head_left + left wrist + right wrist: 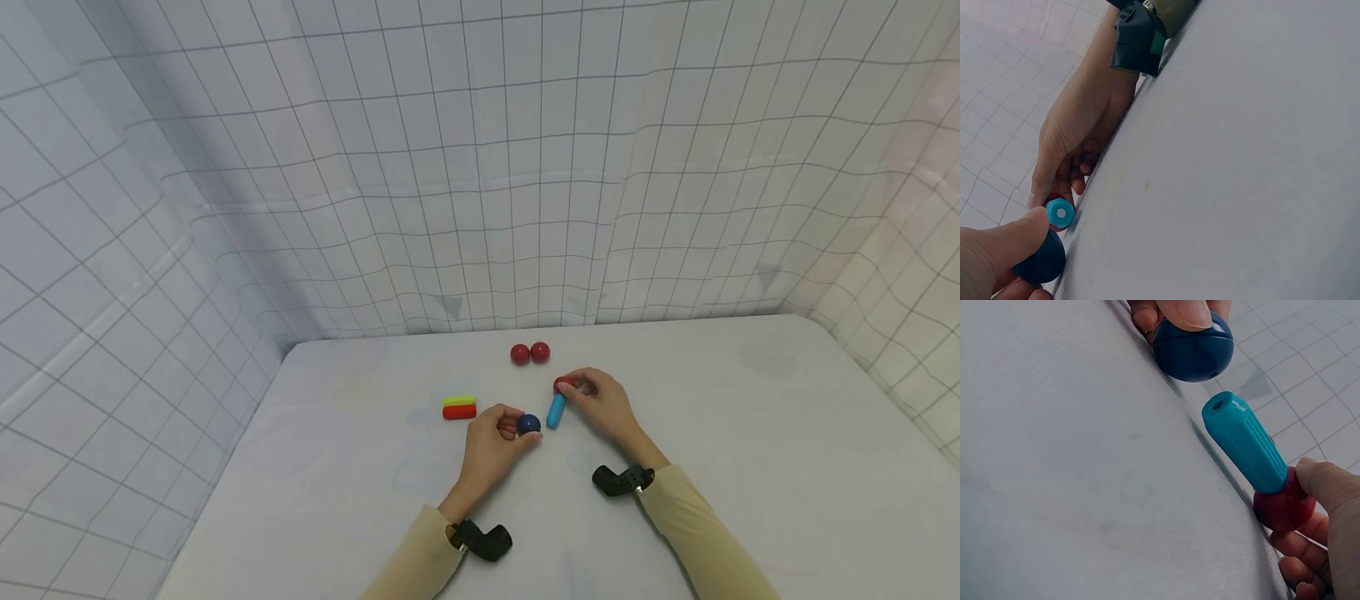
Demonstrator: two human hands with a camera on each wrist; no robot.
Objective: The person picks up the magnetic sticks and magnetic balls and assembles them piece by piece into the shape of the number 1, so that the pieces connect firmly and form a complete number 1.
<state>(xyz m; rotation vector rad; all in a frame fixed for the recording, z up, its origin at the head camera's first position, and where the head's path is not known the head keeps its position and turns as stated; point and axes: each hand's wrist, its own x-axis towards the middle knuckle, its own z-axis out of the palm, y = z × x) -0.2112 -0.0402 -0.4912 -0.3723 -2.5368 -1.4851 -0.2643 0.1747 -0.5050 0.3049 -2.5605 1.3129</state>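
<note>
Between thumb and fingers, my left hand (491, 446) pinches a dark blue ball (528, 424) low over the white table. My right hand (606, 407) grips a red ball (1285, 503) that is joined to one end of a light blue ribbed rod (1246, 444). The rod's free end, with a small hole in its face, points toward the blue ball (1194, 350), and a gap separates the two in the right wrist view. From the left wrist, the rod (1060, 213) shows end-on, just beyond the blue ball (1043, 259).
Two red balls (530, 352) sit side by side toward the table's back edge. A yellow-green rod (459, 401) and a red rod (459, 412) lie together left of my left hand. White grid-lined curtains (480, 167) surround the white table (337, 467).
</note>
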